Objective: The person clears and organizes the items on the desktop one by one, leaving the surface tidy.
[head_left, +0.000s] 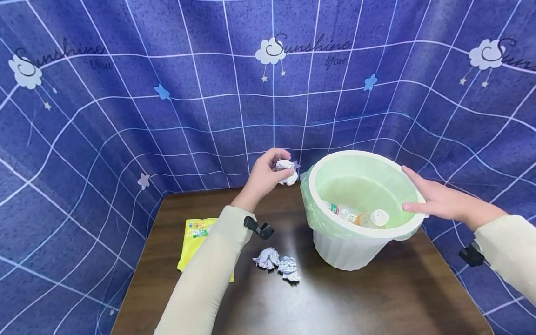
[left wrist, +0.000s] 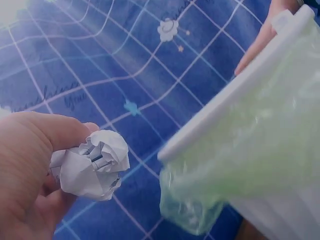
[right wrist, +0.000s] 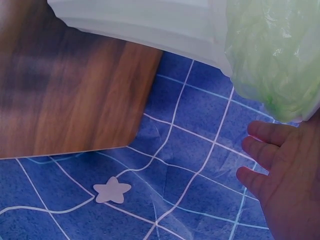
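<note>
My left hand (head_left: 268, 173) is raised left of the bin and pinches a crumpled paper ball (left wrist: 95, 165) between thumb and fingers. The ball is just outside the rim. My right hand (head_left: 444, 197) holds the far right side of the white trash bin (head_left: 349, 249), thumb over the rim and the other fingers outside. In the right wrist view, those fingers (right wrist: 270, 132) stretch beside the bin's green liner bag (right wrist: 275, 55). Inside the bin lie a few plastic bottles (head_left: 368, 218). Two more crumpled paper balls (head_left: 267, 258) lie on the table below my left wrist.
A yellow packet (head_left: 194, 237) lies at the left of the brown wooden table (head_left: 335, 302), partly hidden under my left sleeve. Blue curtain fabric (head_left: 234, 93) with a white grid hangs behind and around the table. The table's corner (right wrist: 132, 142) shows in the right wrist view.
</note>
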The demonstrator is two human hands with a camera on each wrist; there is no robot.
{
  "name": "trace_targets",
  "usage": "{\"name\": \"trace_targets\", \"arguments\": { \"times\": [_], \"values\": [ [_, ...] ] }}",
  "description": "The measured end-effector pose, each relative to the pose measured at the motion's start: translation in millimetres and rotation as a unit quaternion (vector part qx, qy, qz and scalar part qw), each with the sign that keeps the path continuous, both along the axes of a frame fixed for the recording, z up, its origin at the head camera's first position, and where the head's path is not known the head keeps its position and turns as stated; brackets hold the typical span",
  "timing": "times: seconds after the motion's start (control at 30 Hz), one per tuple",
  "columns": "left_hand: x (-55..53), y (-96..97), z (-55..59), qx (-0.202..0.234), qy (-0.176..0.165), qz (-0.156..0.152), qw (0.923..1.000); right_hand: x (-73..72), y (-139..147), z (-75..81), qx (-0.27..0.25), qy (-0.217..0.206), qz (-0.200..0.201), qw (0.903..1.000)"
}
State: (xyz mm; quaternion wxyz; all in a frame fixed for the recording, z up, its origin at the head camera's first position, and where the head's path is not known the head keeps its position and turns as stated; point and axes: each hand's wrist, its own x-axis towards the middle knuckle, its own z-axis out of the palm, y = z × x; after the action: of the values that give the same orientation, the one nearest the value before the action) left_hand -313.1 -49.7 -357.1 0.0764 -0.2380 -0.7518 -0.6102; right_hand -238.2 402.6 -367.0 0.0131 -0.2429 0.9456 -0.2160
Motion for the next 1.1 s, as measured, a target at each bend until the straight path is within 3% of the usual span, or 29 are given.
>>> {"name": "trace_targets", "arguments": {
  "times": [0.53,0.9,1.1],
  "values": [
    [-2.7,56.8,35.4,0.011,-0.021,-0.018,0.9995,1.2,-1,2.2,0.001,0.005,-0.001,1.0000],
    [3.4,81.4,38.8,0.003,-0.014,-0.037,0.9992,0.4,1,-0.8,-0.005,0.013,0.000,0.9999],
    [8.2,86.1,43.0,0.023,-0.005,-0.060,0.9979,1.3,0,-0.9,-0.015,0.013,0.004,0.9998]
  ]
}}
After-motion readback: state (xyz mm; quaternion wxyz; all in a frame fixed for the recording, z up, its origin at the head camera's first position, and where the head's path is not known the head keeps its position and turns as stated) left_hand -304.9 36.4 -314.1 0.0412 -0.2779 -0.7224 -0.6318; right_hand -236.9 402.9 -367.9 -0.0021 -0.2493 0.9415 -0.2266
